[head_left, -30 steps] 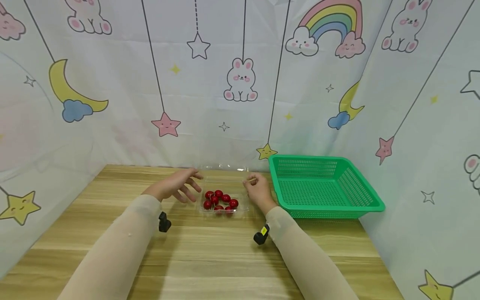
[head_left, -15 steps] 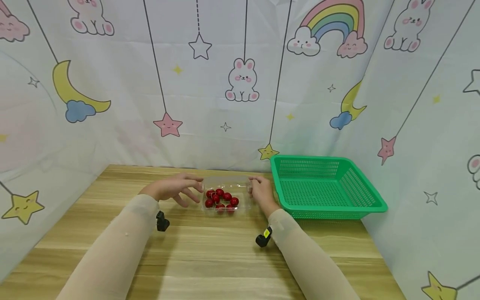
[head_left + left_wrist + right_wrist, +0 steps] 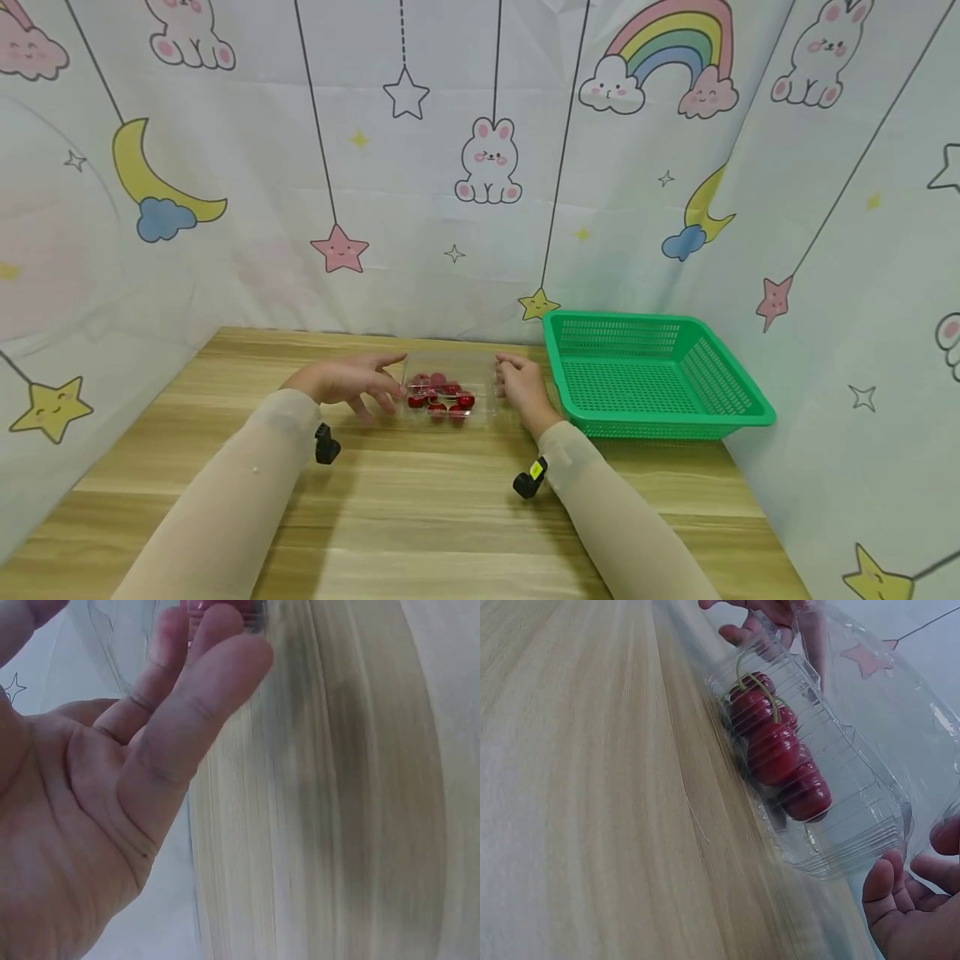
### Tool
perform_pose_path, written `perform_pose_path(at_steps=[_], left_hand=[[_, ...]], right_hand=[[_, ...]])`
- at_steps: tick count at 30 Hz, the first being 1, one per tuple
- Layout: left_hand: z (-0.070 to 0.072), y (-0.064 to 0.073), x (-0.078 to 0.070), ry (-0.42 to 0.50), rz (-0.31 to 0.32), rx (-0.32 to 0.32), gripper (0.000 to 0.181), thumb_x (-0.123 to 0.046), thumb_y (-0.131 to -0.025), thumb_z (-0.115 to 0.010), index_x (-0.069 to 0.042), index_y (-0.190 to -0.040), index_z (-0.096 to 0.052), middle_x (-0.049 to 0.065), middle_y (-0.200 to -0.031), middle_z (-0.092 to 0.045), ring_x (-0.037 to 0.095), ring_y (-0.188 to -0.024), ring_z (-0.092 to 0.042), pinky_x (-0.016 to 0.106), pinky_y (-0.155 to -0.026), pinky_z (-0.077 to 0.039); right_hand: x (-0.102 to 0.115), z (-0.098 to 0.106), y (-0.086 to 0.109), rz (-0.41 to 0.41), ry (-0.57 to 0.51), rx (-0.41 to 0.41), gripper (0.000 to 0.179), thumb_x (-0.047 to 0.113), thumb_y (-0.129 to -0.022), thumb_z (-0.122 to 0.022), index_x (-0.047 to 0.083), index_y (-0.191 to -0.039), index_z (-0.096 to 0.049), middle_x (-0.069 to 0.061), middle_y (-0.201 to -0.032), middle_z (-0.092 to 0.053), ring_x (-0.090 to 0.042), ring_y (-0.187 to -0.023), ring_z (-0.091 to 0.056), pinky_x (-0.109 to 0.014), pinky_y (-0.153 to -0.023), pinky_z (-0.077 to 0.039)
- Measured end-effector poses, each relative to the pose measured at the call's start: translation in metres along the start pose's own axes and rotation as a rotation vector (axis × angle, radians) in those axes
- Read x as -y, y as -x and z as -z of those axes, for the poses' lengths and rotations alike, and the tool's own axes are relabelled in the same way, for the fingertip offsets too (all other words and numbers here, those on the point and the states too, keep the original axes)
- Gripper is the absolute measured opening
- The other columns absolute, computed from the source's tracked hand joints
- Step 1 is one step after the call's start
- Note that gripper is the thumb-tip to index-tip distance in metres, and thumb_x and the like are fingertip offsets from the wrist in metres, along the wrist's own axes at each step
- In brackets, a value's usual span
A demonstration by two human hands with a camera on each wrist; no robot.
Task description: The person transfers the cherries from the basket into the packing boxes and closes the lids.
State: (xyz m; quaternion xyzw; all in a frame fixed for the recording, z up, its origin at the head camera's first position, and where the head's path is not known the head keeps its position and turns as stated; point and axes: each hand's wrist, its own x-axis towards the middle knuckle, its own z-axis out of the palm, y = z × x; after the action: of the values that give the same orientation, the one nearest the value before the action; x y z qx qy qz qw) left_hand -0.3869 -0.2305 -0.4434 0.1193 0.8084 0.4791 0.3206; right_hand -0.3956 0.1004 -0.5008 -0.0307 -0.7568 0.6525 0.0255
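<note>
A clear plastic clamshell box (image 3: pixel 483 410) sits on the table between both hands, with several red cherries (image 3: pixel 774 752) in it, some with green stems. Its hinged lid (image 3: pixel 866 671) is tilted forward and partly overlaps the cherries in the head view. My left hand (image 3: pixel 348 382) is at the box's left side, its fingers extended with the tips right at the wall. At the right side, my right hand (image 3: pixel 520 387) has its fingers curled and its thumb near them, pinching the lid's edge by the box corner.
A green perforated plastic basket (image 3: pixel 637 427) stands right of the right hand, at the table's back right. The wooden table (image 3: pixel 420 517) ends against a white cloth backdrop (image 3: pixel 420 292) with cartoon prints. Small black wrist cameras hang beneath both wrists.
The box's lid, upright at the back a second ago, has swung forward and down over the cherries. Both hands have followed it slightly, staying at the box's two sides.
</note>
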Motion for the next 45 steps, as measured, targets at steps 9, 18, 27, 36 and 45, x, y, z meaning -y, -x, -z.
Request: perform_pose_path(at_steps=[9, 18, 27, 36, 45], left_hand=[[-0.008, -0.004, -0.004, 0.015, 0.019, 0.022, 0.118, -0.016, -0.108, -0.074, -0.025, -0.183, 0.017, 0.026, -0.132, -0.075, 0.027, -0.096, -0.08, 0.041, -0.078, -0.072], [-0.012, -0.007, -0.006, 0.069, 0.051, 0.001, 0.116, -0.012, -0.11, -0.072, -0.027, -0.182, 0.018, 0.025, -0.123, -0.078, 0.021, -0.081, -0.078, 0.038, -0.076, -0.071], [-0.014, -0.011, -0.009, 0.023, 0.059, -0.037, 0.115, -0.011, -0.11, -0.073, -0.024, -0.183, 0.015, 0.023, -0.12, -0.079, 0.022, -0.079, -0.077, 0.041, -0.078, -0.072], [-0.019, -0.012, -0.015, -0.008, 0.086, -0.092, 0.111, -0.006, -0.108, -0.07, -0.022, -0.184, 0.01, 0.017, -0.106, -0.079, 0.02, -0.073, -0.073, 0.04, -0.076, -0.071], [-0.02, -0.013, -0.017, -0.008, 0.093, -0.098, 0.112, -0.004, -0.107, -0.071, -0.022, -0.184, 0.008, 0.019, -0.106, -0.08, 0.019, -0.07, -0.072, 0.04, -0.076, -0.071]], right_hand=[[-0.001, 0.004, -0.002, 0.051, 0.094, 0.034, 0.045, 0.006, -0.11, -0.059, -0.002, -0.153, -0.069, -0.027, -0.146, -0.074, -0.019, -0.099, -0.072, -0.019, -0.068, -0.055], [0.003, 0.005, -0.006, 0.059, 0.242, 0.006, 0.041, 0.009, -0.107, -0.063, -0.002, -0.145, -0.071, -0.007, -0.089, -0.067, -0.012, -0.064, -0.055, -0.023, -0.058, -0.046], [0.005, 0.007, -0.004, -0.055, 0.238, 0.083, 0.043, 0.012, -0.114, -0.058, 0.004, -0.156, -0.063, -0.001, -0.071, -0.055, -0.014, -0.049, -0.048, -0.024, -0.044, -0.044], [0.019, 0.009, 0.017, -0.066, 0.279, 0.179, 0.065, 0.01, -0.11, -0.049, 0.008, -0.175, -0.045, -0.011, -0.088, -0.065, -0.015, -0.057, -0.057, -0.026, -0.048, -0.053], [0.025, 0.016, 0.025, -0.128, 0.258, 0.259, 0.083, 0.004, -0.101, -0.053, 0.012, -0.181, -0.032, -0.014, -0.097, -0.065, -0.019, -0.062, -0.063, -0.031, -0.058, -0.064]])
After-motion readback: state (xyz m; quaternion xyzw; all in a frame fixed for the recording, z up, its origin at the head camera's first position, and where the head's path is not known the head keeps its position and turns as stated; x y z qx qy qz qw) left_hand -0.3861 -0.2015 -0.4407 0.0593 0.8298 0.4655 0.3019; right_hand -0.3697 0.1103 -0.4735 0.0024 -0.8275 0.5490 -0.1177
